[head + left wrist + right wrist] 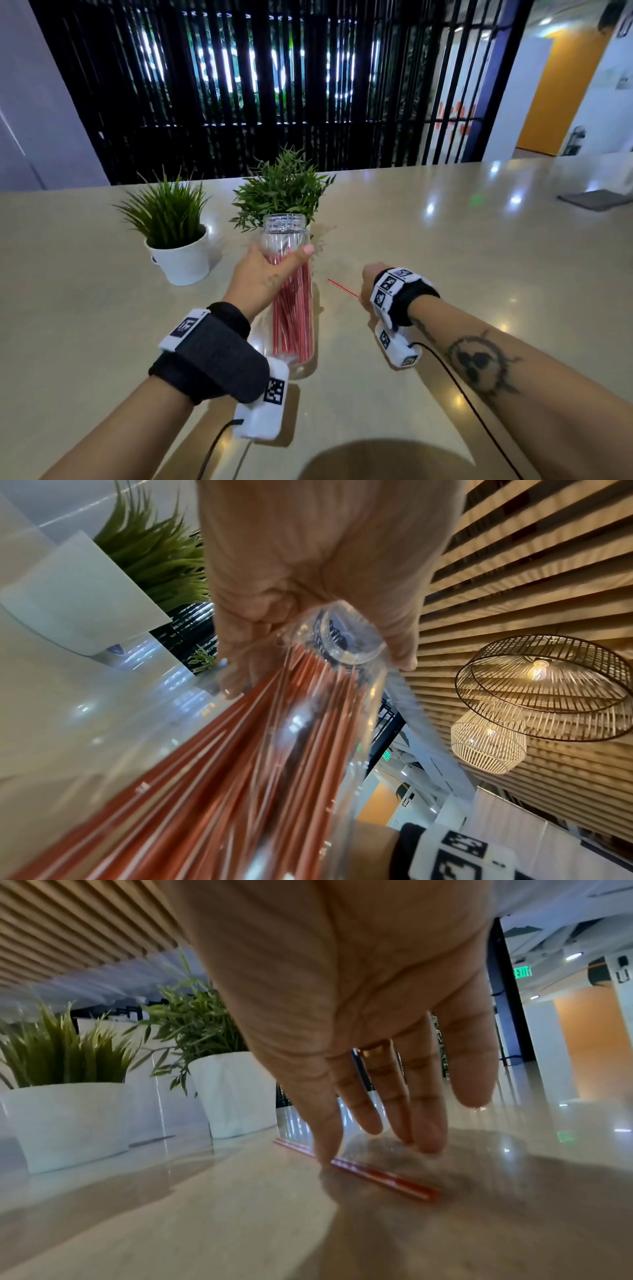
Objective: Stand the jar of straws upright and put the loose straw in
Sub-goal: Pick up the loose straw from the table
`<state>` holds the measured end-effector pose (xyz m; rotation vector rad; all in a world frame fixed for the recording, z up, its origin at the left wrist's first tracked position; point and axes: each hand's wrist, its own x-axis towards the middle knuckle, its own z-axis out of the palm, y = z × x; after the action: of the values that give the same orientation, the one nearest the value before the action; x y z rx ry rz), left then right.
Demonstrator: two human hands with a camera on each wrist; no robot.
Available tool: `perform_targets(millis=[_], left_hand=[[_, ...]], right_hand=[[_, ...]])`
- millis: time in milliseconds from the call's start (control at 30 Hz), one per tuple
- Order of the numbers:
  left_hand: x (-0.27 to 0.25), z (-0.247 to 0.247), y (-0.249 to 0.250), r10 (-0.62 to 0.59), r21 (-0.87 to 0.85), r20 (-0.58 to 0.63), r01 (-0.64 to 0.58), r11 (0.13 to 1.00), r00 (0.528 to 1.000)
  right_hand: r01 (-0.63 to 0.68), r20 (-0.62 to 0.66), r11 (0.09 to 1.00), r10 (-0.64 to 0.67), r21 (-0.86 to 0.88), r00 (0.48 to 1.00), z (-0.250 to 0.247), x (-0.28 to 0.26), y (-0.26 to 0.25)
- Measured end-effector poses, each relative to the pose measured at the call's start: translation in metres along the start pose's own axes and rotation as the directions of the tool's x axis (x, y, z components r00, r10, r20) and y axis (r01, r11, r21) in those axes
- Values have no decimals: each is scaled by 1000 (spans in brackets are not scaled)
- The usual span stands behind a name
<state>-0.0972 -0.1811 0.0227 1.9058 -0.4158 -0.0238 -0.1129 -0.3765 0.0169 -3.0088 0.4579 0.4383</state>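
A clear jar [286, 233] full of red straws [294, 315] stands close to upright on the beige table [445, 240]; whether its base sits flat I cannot tell. My left hand [263, 274] grips the jar just below its open mouth, thumb across the front. In the left wrist view the left hand [308, 561] wraps the jar [346, 642] above the straws [205, 777]. The loose red straw [342, 289] lies flat on the table to the right of the jar. My right hand [373, 277] reaches down onto it. In the right wrist view the right hand [373, 1123] has straight fingers, one fingertip [327, 1153] touching the straw [383, 1176].
Two green plants in white pots stand behind the jar: a grassy one [171, 219] at the left and a leafy one [284, 188] right behind the jar mouth. A dark mat [596, 200] lies at the far right. A black slatted screen rises beyond the table's far edge.
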Motion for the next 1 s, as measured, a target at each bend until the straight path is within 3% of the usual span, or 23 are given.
perform_targets(millis=[300, 467, 667, 733, 833, 1000], left_hand=[[0, 10, 5, -34, 23, -33, 35, 999, 999], [-1, 14, 1, -55, -1, -42, 55, 998, 998], [2, 11, -6, -77, 20, -64, 78, 997, 995], [3, 10, -6, -74, 20, -61, 75, 997, 995], [4, 6, -4, -73, 11, -85, 74, 997, 994], [7, -3, -3, -37, -9, -99, 36, 999, 994]], right_hand=[[11, 33, 1000, -12, 27, 999, 4, -10, -8], [-32, 36, 996, 29, 85, 999, 18, 27, -3], [52, -8, 970, -51, 238, 999, 18, 34, -2], [142, -72, 906, -123, 399, 990, 14, 35, 2], [274, -173, 714, -214, 644, 961, 6, 30, 10], [434, -340, 392, -286, 811, 896, -17, -5, 19]])
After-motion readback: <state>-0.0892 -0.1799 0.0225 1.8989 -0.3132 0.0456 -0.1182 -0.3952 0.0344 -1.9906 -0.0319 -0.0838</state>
